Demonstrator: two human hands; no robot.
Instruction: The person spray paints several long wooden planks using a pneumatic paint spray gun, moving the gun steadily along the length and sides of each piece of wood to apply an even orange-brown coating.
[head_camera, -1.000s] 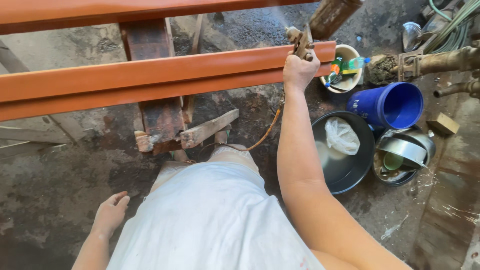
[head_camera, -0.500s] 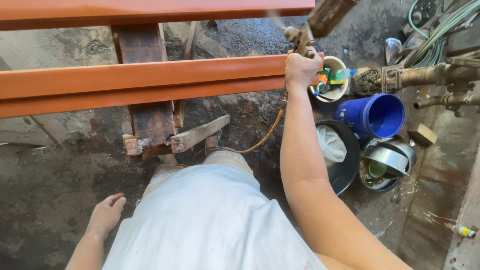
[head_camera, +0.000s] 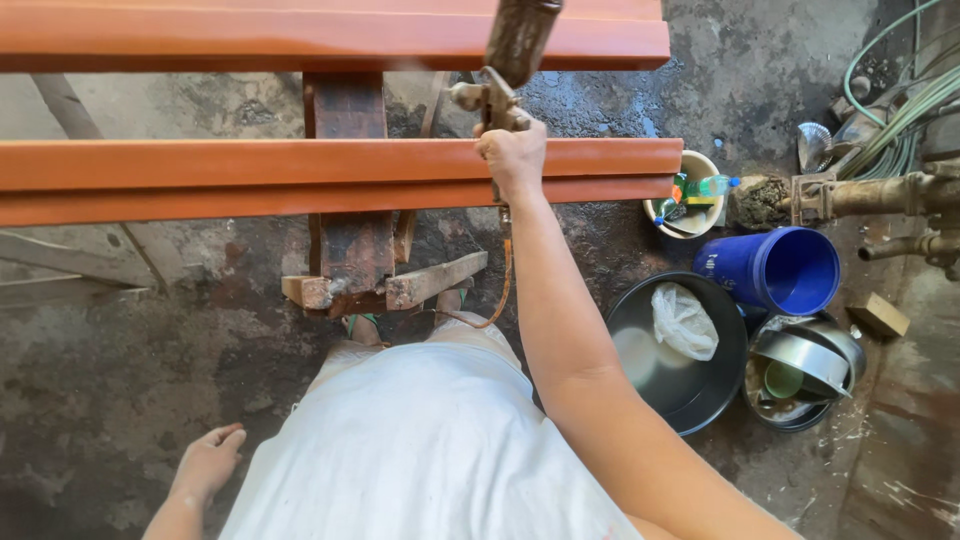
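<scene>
Right hand (head_camera: 513, 155) is closed around the grip of a paint spray gun (head_camera: 490, 100), held above the near orange-painted beam (head_camera: 300, 178), toward its right end. Judged rigid metal, moderately heavy with its cup (head_camera: 520, 38) on top; take it by the handle, as here. The trailing hose (head_camera: 500, 290) will tug. Left hand (head_camera: 205, 462) hangs loosely open and empty, near the concrete floor (head_camera: 120, 360).

The right hand (head_camera: 512, 155) hides the spray gun (head_camera: 492, 100) handle; the gun's cup (head_camera: 520, 35) and the orange beams (head_camera: 300, 175) are cut by picture edges
</scene>
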